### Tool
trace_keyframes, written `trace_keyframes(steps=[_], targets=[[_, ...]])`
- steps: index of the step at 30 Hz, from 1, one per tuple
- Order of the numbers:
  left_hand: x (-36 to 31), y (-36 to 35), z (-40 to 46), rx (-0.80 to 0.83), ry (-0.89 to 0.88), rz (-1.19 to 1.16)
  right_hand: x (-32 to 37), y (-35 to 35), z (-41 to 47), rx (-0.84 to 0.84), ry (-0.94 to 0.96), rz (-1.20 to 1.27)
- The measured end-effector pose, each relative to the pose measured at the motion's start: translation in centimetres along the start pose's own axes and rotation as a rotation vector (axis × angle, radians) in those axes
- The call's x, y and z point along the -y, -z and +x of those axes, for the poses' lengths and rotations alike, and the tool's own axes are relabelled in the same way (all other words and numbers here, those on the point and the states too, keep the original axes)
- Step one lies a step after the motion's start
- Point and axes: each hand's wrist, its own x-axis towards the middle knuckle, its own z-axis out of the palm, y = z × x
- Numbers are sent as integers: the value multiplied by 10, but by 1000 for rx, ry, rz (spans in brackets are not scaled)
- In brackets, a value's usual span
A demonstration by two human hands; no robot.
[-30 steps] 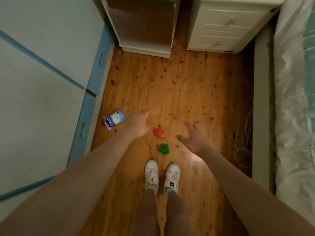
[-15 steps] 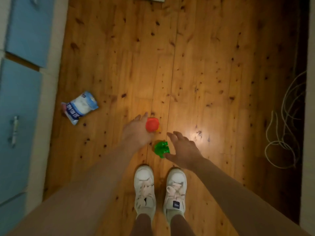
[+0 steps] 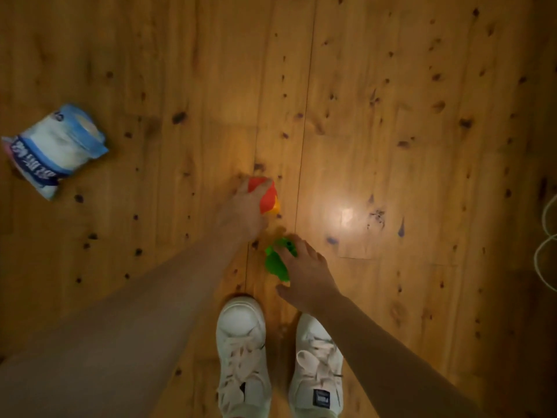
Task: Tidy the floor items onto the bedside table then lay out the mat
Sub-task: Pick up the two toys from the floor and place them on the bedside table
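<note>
My left hand (image 3: 242, 211) curls over the red toy (image 3: 265, 196); my right hand (image 3: 304, 273) covers the green toy (image 3: 275, 262), grip unclear; the wipes pack (image 3: 54, 149) lies far left, nearer my left.

The wood floor (image 3: 391, 101) is bare and open ahead and to the right. A blue and white packet (image 3: 54, 149) lies far left. White cords (image 3: 547, 251) loop at the right edge. Two white shoes (image 3: 241, 351) stand close below the hands.
</note>
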Motion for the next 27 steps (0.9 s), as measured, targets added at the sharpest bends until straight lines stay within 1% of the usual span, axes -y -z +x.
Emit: trace_keyframes(steps=[4, 8, 12, 15, 20, 27], targets=[[0, -2, 8, -89, -1, -15, 1, -10, 9, -36, -7, 87], [0, 5, 5, -85, 13, -45, 5, -8, 2, -37, -11, 160], [-8, 21, -12, -145, 29, -215, 7, 14, -16, -55, -21, 161], [-19, 42, -33, -122, 13, -228, 12, 42, -33, -84, -51, 162], [-38, 95, -75, -161, 12, -199, 27, 100, -76, -128, -72, 153], [-75, 226, -145, -249, -54, -168, 62, 208, -157, -241, -83, 125]])
